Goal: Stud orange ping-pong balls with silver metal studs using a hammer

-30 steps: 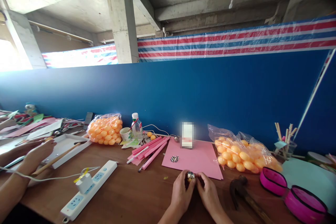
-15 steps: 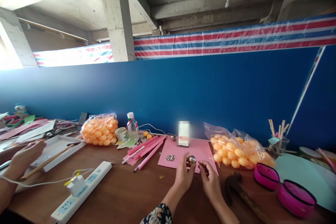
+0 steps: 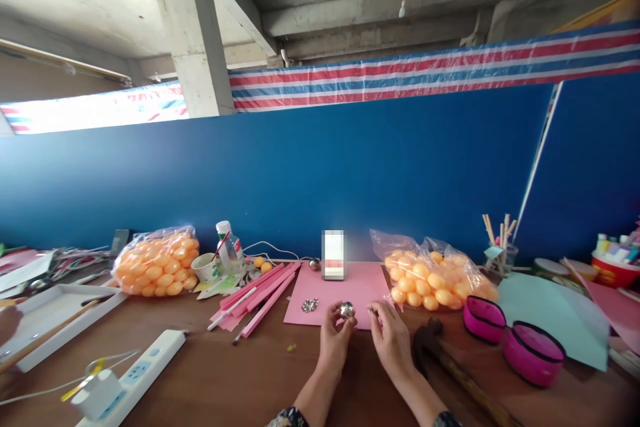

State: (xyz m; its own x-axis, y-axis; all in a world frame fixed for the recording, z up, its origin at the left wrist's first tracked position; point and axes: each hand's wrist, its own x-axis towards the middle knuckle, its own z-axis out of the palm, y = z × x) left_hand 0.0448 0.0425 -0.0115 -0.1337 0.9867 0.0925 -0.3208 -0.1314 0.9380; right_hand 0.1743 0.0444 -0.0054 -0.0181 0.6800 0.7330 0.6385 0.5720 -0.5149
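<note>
Between the thumb and fingers of my left hand [image 3: 335, 333] is a small shiny silver ball [image 3: 347, 309], held over the front edge of a pink sheet [image 3: 350, 280]. Just to its right, apart from the ball, my right hand [image 3: 391, 335] has its thumb and fingertips drawn together. Whether something small sits in that pinch, I cannot make out. A cluster of small shiny silver pieces [image 3: 310, 305] lies on the sheet, left of my left hand. A second silver ball [image 3: 314, 264] rests near the sheet's back left corner.
A phone-like upright device [image 3: 334, 255] stands behind my hands. Bags of orange balls [image 3: 157, 263] flank the sheet, with pink strips [image 3: 260, 297] to the left. A hammer [image 3: 450, 367] and magenta bands [image 3: 534, 353] lie right. A power strip [image 3: 145, 373] and another person's hand [image 3: 9, 323] are left.
The view has turned to the right, so the table's things sit further left. My left hand still holds the ball; my right hand's fingertips have come closer together.
</note>
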